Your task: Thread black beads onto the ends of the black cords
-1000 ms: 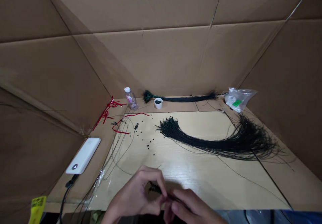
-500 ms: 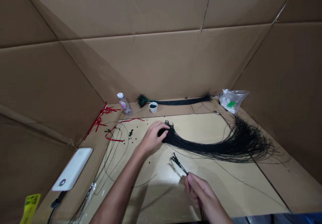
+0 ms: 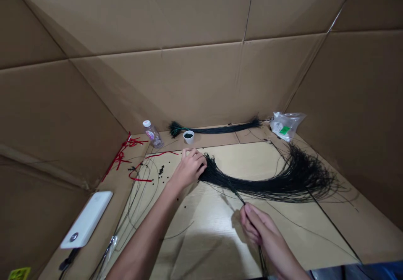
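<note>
A large curved bundle of black cords (image 3: 258, 185) lies across the table, its knotted end at the left and its loose ends fanning out at the right. My left hand (image 3: 189, 167) is at the knotted end, fingers bent over it; the fingertips are partly hidden. Lower down, my right hand (image 3: 260, 225) is closed around a thin bunch of dark cords (image 3: 239, 198). The knotted tip of that bunch points up and left, in front of the big bundle, and its tails hang below the hand.
Loose black beads (image 3: 161, 170) and a red ribbon (image 3: 141, 180) lie left of my left hand. Behind stand a small bottle (image 3: 153, 135), a white cup (image 3: 188, 137) of dark beads, a tied cord bundle (image 3: 217, 129) and a plastic bag (image 3: 286, 125). A white power bank (image 3: 88, 219) lies left. Cardboard walls surround the table.
Both hands were together at the front edge. My left hand has reached forward to the big bundle's knotted end. My right hand has brought the thin bunch forward and right, near the bundle.
</note>
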A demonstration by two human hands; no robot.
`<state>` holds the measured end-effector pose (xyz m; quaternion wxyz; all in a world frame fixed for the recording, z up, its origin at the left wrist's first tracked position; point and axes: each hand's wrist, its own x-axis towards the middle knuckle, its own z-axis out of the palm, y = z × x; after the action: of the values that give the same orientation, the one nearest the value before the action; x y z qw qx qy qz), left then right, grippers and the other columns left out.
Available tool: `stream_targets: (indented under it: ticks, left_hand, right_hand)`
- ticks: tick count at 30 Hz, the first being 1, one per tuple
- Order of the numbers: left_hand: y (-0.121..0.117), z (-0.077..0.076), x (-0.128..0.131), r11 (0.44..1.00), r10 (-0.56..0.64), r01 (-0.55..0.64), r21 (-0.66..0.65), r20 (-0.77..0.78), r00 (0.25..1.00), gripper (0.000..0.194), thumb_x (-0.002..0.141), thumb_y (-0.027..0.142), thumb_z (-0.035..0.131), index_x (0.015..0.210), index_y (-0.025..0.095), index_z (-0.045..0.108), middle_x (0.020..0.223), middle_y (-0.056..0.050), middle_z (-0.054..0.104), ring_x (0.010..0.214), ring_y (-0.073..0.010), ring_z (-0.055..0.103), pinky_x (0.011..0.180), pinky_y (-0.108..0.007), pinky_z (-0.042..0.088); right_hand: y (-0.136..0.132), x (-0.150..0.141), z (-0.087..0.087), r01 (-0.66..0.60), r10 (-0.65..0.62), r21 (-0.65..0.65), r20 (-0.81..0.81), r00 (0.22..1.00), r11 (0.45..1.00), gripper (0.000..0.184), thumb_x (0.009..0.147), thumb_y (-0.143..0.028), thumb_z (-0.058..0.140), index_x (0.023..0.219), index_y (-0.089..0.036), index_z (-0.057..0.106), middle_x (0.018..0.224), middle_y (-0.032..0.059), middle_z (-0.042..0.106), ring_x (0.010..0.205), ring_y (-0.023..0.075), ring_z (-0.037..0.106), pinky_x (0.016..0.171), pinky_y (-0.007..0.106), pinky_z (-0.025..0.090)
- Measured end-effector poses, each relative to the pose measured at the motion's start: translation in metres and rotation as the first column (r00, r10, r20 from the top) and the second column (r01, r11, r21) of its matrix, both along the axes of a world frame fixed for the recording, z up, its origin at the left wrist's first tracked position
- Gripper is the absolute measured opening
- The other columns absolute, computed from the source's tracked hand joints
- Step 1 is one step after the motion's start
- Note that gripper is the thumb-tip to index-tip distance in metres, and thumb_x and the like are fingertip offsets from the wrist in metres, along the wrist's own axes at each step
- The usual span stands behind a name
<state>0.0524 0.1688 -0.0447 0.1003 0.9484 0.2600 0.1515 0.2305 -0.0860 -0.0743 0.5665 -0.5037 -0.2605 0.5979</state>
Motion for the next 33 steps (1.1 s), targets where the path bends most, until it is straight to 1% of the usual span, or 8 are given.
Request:
stream_targets:
  ticks: [3,7,9,13,17,20,23,33]
  left_hand:
    - [-0.032,0.017,-0.019,0.999,0.01,-0.008,-0.039,0.039,0.999,0.006,0.107,0.021,0.069,0.101,0.021,0.07,0.106,-0.006,0.076,0.111,-0.0267,0.064,0.111,-0.049,0.037]
    - [-0.081,0.034,-0.045,0.99,0.038,-0.02,-0.141,0.123,0.992,0.011,0.113,0.028,0.065,0.104,0.023,0.069,0.106,-0.002,0.075,0.108,-0.0234,0.065,0.102,-0.04,0.042]
    - [-0.103,0.039,-0.057,0.985,0.066,-0.034,-0.168,0.186,0.98,0.011,0.114,0.026,0.063,0.105,0.023,0.068,0.104,-0.001,0.074,0.109,-0.0239,0.063,0.103,-0.041,0.04]
    - [-0.135,0.045,-0.076,0.986,0.153,-0.135,-0.096,0.202,0.967,0.009,0.112,0.021,0.062,0.107,0.024,0.069,0.109,-0.004,0.071,0.113,-0.0274,0.06,0.1,-0.043,0.038]
    - [-0.152,0.047,-0.083,0.974,0.224,-0.221,-0.04,0.239,0.945,0.021,0.099,0.018,0.076,0.118,0.026,0.071,0.133,-0.009,0.068,0.129,-0.0336,0.056,0.109,-0.049,0.037]
    - [-0.155,0.043,-0.08,0.984,0.116,-0.067,-0.167,0.307,0.945,0.024,0.099,0.019,0.081,0.119,0.026,0.07,0.127,-0.007,0.075,0.125,-0.0293,0.064,0.112,-0.048,0.041]
    - [-0.156,0.034,-0.076,0.948,0.06,0.074,-0.31,0.402,0.914,0.008,0.105,0.017,0.075,0.105,0.025,0.072,0.095,-0.002,0.078,0.091,-0.0198,0.071,0.091,-0.036,0.051]
    - [-0.186,0.022,-0.088,0.88,0.067,0.21,-0.425,0.55,0.833,0.021,0.09,0.005,0.077,0.089,0.024,0.067,0.078,0.002,0.077,0.071,-0.0144,0.071,0.07,-0.027,0.053]
  right_hand:
    - [0.012,0.005,0.02,-0.02,-0.012,0.109,0.287,0.958,0.994,0.063,0.109,-0.078,0.052,0.084,-0.022,0.063,0.068,-0.0052,0.041,0.063,0.0162,0.036,0.059,0.03,0.029]
    - [0.039,0.0,0.036,-0.175,-0.107,0.337,0.673,0.732,0.925,0.045,0.122,-0.047,0.038,0.096,-0.023,0.065,0.095,0.0039,0.059,0.093,0.0245,0.056,0.087,0.036,0.041]
    - [0.052,-0.007,0.035,-0.313,-0.061,0.335,0.764,0.643,0.888,0.037,0.122,-0.037,0.036,0.1,-0.024,0.063,0.107,0.0065,0.062,0.106,0.0277,0.056,0.097,0.04,0.039]
    - [0.059,-0.021,0.026,-0.508,0.168,0.208,0.785,0.597,0.836,0.037,0.122,-0.034,0.038,0.092,-0.025,0.058,0.092,0.0017,0.063,0.092,0.0244,0.061,0.087,0.035,0.043]
    - [0.048,-0.03,0.025,-0.566,0.257,0.163,0.767,0.588,0.808,0.038,0.123,-0.036,0.038,0.091,-0.026,0.055,0.089,-0.001,0.064,0.088,0.0219,0.064,0.084,0.032,0.043]
    - [0.039,-0.033,0.03,-0.596,0.306,0.14,0.753,0.582,0.791,0.039,0.123,-0.039,0.037,0.088,-0.026,0.052,0.089,-0.0016,0.061,0.088,0.0214,0.063,0.084,0.032,0.042]
    - [0.029,-0.031,0.037,-0.614,0.356,0.117,0.724,0.59,0.781,0.039,0.123,-0.039,0.037,0.089,-0.026,0.053,0.089,-0.0021,0.061,0.089,0.0206,0.063,0.085,0.031,0.043]
    - [-0.027,-0.003,0.033,-0.607,0.437,-0.069,0.759,0.483,0.791,0.03,0.118,-0.046,0.055,0.108,-0.03,0.079,0.11,0.0037,0.082,0.107,0.0276,0.075,0.096,0.034,0.056]
